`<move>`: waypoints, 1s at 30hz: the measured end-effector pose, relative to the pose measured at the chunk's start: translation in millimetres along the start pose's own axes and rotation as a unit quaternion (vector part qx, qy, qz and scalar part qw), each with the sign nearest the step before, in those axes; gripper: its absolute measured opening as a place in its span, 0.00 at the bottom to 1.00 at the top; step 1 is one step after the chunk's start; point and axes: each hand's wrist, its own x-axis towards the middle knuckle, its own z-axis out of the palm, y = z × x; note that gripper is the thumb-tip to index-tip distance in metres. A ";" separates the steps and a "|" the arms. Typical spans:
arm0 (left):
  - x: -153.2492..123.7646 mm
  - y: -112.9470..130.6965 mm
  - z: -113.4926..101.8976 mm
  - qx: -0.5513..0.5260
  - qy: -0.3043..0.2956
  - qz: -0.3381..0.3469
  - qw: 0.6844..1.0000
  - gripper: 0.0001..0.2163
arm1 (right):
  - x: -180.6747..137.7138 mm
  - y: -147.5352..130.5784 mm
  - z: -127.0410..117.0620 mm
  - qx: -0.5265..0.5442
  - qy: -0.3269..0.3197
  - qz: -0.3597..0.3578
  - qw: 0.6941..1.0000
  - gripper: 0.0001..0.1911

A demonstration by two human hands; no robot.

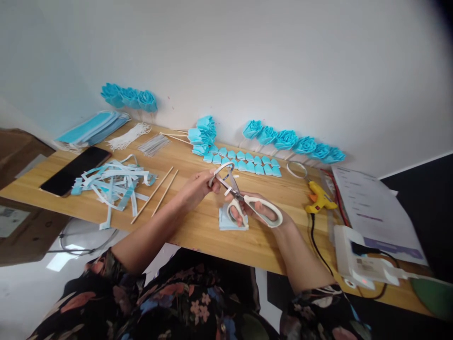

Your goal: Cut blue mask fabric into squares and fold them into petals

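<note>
A black shirt with flowers on it (198, 302) is closest, by the front edge of the wooden worktop (198, 231). The right hand (252, 209) is closed on the scissors (240, 198), with fingers through the white handles. The scissors are above the worktop, near the middle of its front edge, and point toward the left hand (205, 183). The left hand pinches a pale loop (213, 178); I cannot tell what it is made of. A folded blue piece (223, 223) lies below the scissors, near the front edge. Behind the hands, small blue petals (249, 167) lie in two rows. A bunch of blue flowers (203, 135) lies beside them, near the back edge. A long row of blue flowers (285, 140) is along that edge, to the right. Toward the left end are a black phone (76, 171), a messy pile of strips (116, 182) and two thin sticks (164, 192). Toward the right end are a yellow glue gun (320, 198) and a big printed sheet (375, 200).
</note>
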 end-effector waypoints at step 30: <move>-13.3 5.6 -1.8 0.255 -0.070 0.060 0.962 0.15 | 12.0 23.4 -0.4 0.169 -0.015 -0.048 0.984 0.33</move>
